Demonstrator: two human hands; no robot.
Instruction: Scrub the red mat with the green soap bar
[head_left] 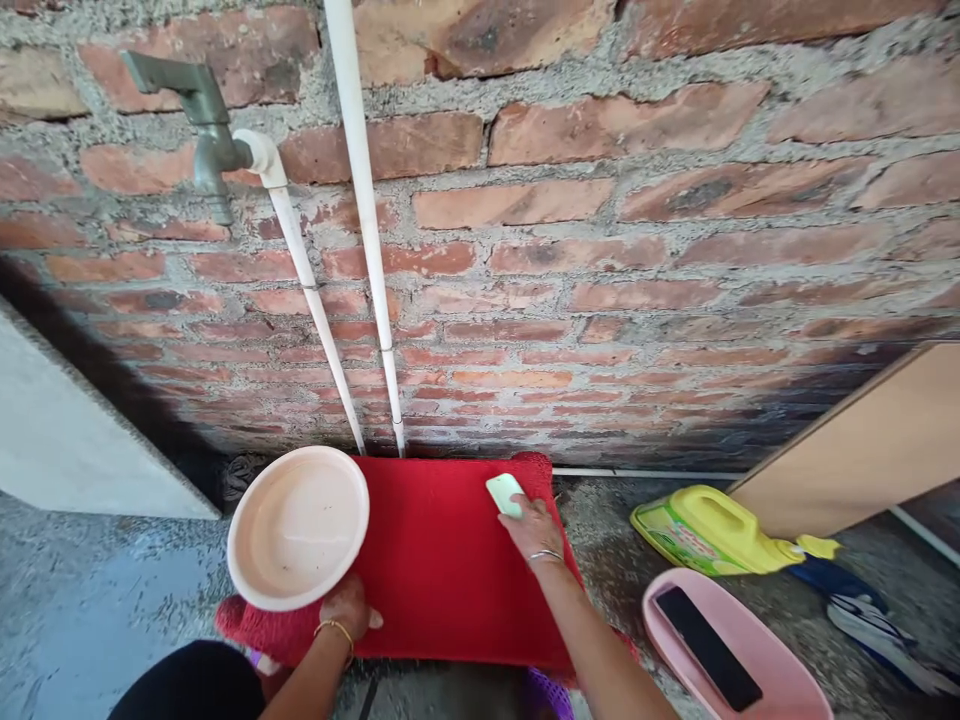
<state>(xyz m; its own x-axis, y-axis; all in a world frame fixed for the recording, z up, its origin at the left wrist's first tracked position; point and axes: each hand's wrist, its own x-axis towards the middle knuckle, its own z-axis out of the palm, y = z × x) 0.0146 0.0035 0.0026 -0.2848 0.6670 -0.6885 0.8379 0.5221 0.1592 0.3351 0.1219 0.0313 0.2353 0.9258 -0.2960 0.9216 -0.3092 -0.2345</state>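
Observation:
A red cloth or mat (pixel 435 560) lies spread flat in front of me, its thicker edges hanging or bunched at the sides. My right hand (pixel 532 525), with a silver bangle at the wrist, grips a pale green bar of soap (pixel 505 493) over the mat's upper right part. At the lower left, my left hand (pixel 347 608) touches the red mat, just under the rim of a pale pink basin (pixel 300 525). Its thumb points right across the cloth, while the basin hides its other fingers. A little water seems to lie in the basin.
A grey tap (pixel 212 145) and white pipes (pixel 367 220) run along the brick wall (pixel 555 220). Right of the mat lie a yellow detergent bottle (pixel 709 530) and a pink tub (pixel 671 640) with a black phone (pixel 709 645). A pale slab (pixel 82 420) stands left on wet floor.

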